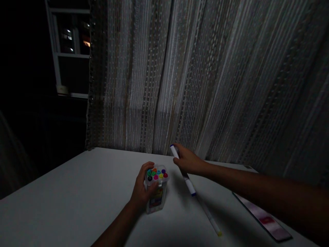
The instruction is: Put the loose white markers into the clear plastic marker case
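One clear, box-shaped plastic container (159,193) stands short of the far edge of the table (77,192), the left hand (141,187) wrapped around it; right hand (189,161) fingers hold a slim, cylindrical white marker (190,187).

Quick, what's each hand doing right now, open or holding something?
Left hand: closed around the clear marker case.
Right hand: closed, holding the white marker with dark blue ends.
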Motion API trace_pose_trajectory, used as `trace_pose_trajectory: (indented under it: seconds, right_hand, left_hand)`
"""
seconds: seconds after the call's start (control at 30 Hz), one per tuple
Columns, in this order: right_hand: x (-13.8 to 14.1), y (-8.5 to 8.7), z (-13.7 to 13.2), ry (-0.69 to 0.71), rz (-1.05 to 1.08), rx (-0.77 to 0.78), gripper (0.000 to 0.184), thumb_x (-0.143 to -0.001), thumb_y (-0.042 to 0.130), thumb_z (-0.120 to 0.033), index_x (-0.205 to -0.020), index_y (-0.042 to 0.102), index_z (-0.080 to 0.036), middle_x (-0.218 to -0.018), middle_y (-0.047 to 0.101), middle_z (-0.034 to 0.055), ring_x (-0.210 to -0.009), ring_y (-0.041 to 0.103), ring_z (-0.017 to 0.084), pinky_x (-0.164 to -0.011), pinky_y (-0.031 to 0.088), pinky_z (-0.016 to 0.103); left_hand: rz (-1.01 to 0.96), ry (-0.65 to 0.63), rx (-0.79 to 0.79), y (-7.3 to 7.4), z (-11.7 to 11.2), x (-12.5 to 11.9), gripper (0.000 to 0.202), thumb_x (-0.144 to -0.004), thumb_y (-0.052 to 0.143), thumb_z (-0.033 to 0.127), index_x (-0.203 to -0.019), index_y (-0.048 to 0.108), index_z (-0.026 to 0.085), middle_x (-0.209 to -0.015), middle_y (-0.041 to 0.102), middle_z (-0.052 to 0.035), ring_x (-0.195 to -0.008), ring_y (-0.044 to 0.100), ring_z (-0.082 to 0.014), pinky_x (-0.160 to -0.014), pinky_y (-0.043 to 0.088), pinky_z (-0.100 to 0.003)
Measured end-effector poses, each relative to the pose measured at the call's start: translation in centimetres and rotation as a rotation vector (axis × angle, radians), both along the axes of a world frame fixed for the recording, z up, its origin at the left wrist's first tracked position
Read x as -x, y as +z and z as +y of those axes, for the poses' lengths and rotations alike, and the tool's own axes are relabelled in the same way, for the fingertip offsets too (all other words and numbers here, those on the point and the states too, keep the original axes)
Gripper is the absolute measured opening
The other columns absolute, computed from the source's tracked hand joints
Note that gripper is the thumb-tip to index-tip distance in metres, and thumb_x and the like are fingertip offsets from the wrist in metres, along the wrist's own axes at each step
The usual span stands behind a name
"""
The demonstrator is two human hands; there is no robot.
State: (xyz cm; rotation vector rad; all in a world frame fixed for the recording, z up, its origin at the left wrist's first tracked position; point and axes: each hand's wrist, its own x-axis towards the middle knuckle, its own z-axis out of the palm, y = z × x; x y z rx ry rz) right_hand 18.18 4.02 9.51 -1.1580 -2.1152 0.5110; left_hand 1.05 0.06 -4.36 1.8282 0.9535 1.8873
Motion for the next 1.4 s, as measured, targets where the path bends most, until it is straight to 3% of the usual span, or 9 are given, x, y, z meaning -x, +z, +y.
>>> trace_pose_trajectory:
  seconds: [0.1, 0.23, 0.33, 0.47, 0.73, 1.1, 1.4]
  right_hand:
    - [0.8, -1.2, 0.0, 0.001, 0.144, 0.041, 0.054, -0.063, 0.049, -0.011, -0.118, 0.048, -0.015, -0.058, 0.052, -0.0032, -0.05, 0.046, 0.012, -0.047, 0.034, 0.023]
    - [0.8, -7.2, 0.0, -0.045, 0.447, 0.126, 0.062, -0.067, 0.044, -0.019, -0.128, 0.036, -0.014, -0.063, 0.055, -0.0032, -0.048, 0.047, 0.011, -0.046, 0.036, 0.022]
    - [0.1, -11.5, 0.1, -0.139, 0.523, 0.12, 0.063, -0.066, 0.044, -0.022, -0.127, 0.036, -0.012, -0.063, 0.055, -0.0032, -0.048, 0.047, 0.011, -0.046, 0.037, 0.021]
    - [-0.8, -14.6, 0.3, -0.138, 0.565, 0.056, 0.061, -0.068, 0.045, -0.023, -0.127, 0.038, -0.011, -0.069, 0.059, 0.0001, -0.048, 0.046, 0.011, -0.047, 0.039, 0.022]
    - [-1.7, -15.9, -0.4, -0.093, 0.51, 0.018, 0.058, -0.072, 0.045, -0.024, -0.129, 0.036, -0.017, -0.071, 0.06, -0.0002, -0.051, 0.05, 0.011, -0.051, 0.043, 0.022]
    - [-1.9, -15.9, -0.8, -0.189, 0.388, -0.051, 0.055, -0.073, 0.042, -0.019, -0.128, 0.038, -0.015, -0.055, 0.041, -0.0071, -0.046, 0.04, 0.01, -0.046, 0.031, 0.02]
    - [-1.8, -16.2, -0.5, -0.185, 0.395, -0.011, 0.058, -0.071, 0.042, -0.019, -0.128, 0.037, -0.013, -0.057, 0.043, -0.0064, -0.045, 0.039, 0.01, -0.045, 0.028, 0.021]
  left_hand:
    - [-0.005, 0.003, 0.003, 0.1, 0.0, 0.1, 0.044, -0.072, 0.059, 0.043, -0.107, 0.049, 0.02, -0.118, 0.047, -0.0099, -0.113, 0.046, -0.0282, -0.093, 0.039, -0.04]
    - [0.017, -0.001, -0.021, 0.1, 0.0, 0.1, 0.044, -0.073, 0.058, 0.041, -0.11, 0.047, 0.019, -0.118, 0.046, -0.0103, -0.113, 0.045, -0.0275, -0.094, 0.037, -0.041]
    - [0.027, -0.007, -0.032, 0.0, 0.1, 0.1, 0.043, -0.074, 0.057, 0.04, -0.11, 0.045, 0.02, -0.118, 0.045, -0.0098, -0.112, 0.045, -0.0263, -0.094, 0.038, -0.04]
    - [0.014, -0.01, -0.035, -0.1, 0.2, 0.1, 0.042, -0.074, 0.058, 0.04, -0.109, 0.047, 0.02, -0.118, 0.046, -0.0092, -0.112, 0.045, -0.0261, -0.094, 0.038, -0.038]
    - [0.032, 0.009, -0.04, -0.1, 0.0, 0.0, 0.042, -0.075, 0.057, 0.041, -0.109, 0.046, 0.02, -0.118, 0.045, -0.0092, -0.112, 0.045, -0.0258, -0.093, 0.037, -0.037]
    - [0.049, 0.031, -0.02, 0.0, -0.1, -0.1, 0.041, -0.075, 0.057, 0.041, -0.109, 0.046, 0.02, -0.118, 0.046, -0.0083, -0.112, 0.045, -0.0254, -0.093, 0.038, -0.036]
    - [0.045, 0.037, 0.0, 0.3, -0.4, -0.3, 0.044, -0.075, 0.056, 0.041, -0.111, 0.045, 0.02, -0.118, 0.047, -0.0085, -0.112, 0.046, -0.0261, -0.092, 0.039, -0.037]
